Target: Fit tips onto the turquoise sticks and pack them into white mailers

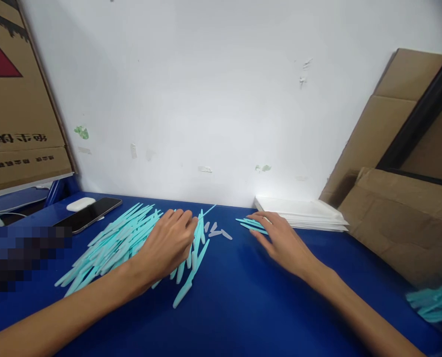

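My left hand point(172, 240) is closed over the right side of a large pile of slim turquoise sticks point(122, 243) that look like capped eyebrow razors. From its fingers a thin turquoise handle point(209, 210) points up and right; the rest of that razor is hidden. My right hand point(276, 240) rests with thumb and fingers apart at a small group of razors point(251, 224), its fingertips over their right ends. Between the hands lie several small translucent caps point(215, 231). One razor point(191, 276) lies slanted in front of the pile's right edge.
A stack of white sheets or trays point(303, 214) sits against the wall behind my right hand. A phone point(94, 214) and a white rounded case point(81, 204) lie at left. Cardboard boxes point(403, 218) flank the blue table point(239, 307). More turquoise razors point(438, 300) show at far right.
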`<move>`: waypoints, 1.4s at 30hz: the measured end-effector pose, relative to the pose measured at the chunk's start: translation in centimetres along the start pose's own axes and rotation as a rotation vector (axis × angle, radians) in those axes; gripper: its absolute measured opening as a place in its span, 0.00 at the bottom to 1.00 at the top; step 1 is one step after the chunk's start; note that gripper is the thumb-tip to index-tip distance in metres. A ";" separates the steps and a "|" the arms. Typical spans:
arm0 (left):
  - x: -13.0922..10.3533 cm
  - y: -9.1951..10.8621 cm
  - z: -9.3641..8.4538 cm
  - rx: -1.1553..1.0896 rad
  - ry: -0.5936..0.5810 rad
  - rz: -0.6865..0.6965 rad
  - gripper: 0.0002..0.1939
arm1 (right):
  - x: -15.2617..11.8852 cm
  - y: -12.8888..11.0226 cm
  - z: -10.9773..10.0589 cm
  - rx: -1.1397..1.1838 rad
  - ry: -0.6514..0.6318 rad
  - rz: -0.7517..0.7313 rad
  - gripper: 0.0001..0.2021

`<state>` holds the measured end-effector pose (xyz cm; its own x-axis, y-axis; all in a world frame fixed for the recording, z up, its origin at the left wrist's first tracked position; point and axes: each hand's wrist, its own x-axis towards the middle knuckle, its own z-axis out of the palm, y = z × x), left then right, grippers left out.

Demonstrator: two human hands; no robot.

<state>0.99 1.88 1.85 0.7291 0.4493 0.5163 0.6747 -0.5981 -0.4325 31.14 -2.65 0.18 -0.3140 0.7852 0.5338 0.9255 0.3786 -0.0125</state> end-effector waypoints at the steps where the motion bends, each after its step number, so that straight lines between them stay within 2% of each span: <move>1: -0.1 0.1 0.0 0.026 -0.024 -0.019 0.11 | -0.1 0.0 0.3 -0.002 -0.015 -0.012 0.17; 5: -0.5 0.7 -0.2 0.084 -0.062 -0.046 0.11 | -0.3 -0.1 1.0 -0.032 -0.070 -0.018 0.18; 10: -0.9 1.3 -0.9 0.094 -0.121 -0.054 0.10 | -0.4 0.2 1.0 -0.156 -0.186 0.050 0.19; 15: -1.3 1.9 -0.7 0.025 -0.223 -0.084 0.12 | -0.2 0.3 1.1 -0.208 -0.250 0.058 0.15; 17: -1.4 2.2 -0.4 0.002 -0.214 -0.088 0.12 | -0.1 0.2 1.0 -0.230 -0.265 0.048 0.14; 20: -1.2 2.5 -0.3 -0.008 -0.133 -0.054 0.13 | 0.1 -0.2 0.9 -0.285 -0.290 0.027 0.12; 24: -0.7 2.9 -0.8 -0.024 -0.058 -0.004 0.10 | 0.6 -1.0 0.8 -0.372 -0.336 0.006 0.15; 27: -0.6 3.1 -1.2 -0.079 -0.045 0.000 0.10 | 0.9 -1.6 0.7 -0.405 -0.354 0.008 0.19; 30: -0.8 3.3 -1.4 -0.161 -0.084 0.003 0.11 | 0.8 -2.1 0.6 -0.407 -0.352 0.020 0.24; 33: -0.9 3.4 -1.4 -0.214 -0.116 0.000 0.12 | 0.5 -2.7 0.7 -0.352 -0.334 0.041 0.26; 37: -0.7 3.4 -1.4 -0.223 -0.125 -0.002 0.13 | 0.0 -3.6 1.0 -0.133 -0.265 0.102 0.16; 42: -0.7 3.4 -1.4 -0.230 -0.206 -0.013 0.14 | -0.2 -4.3 1.3 0.071 -0.334 0.064 0.22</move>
<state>2.61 -1.46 1.06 0.7444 0.5689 0.3495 0.6576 -0.7153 -0.2364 26.96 -3.82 -0.97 -0.3190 0.9209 0.2239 0.9320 0.3477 -0.1021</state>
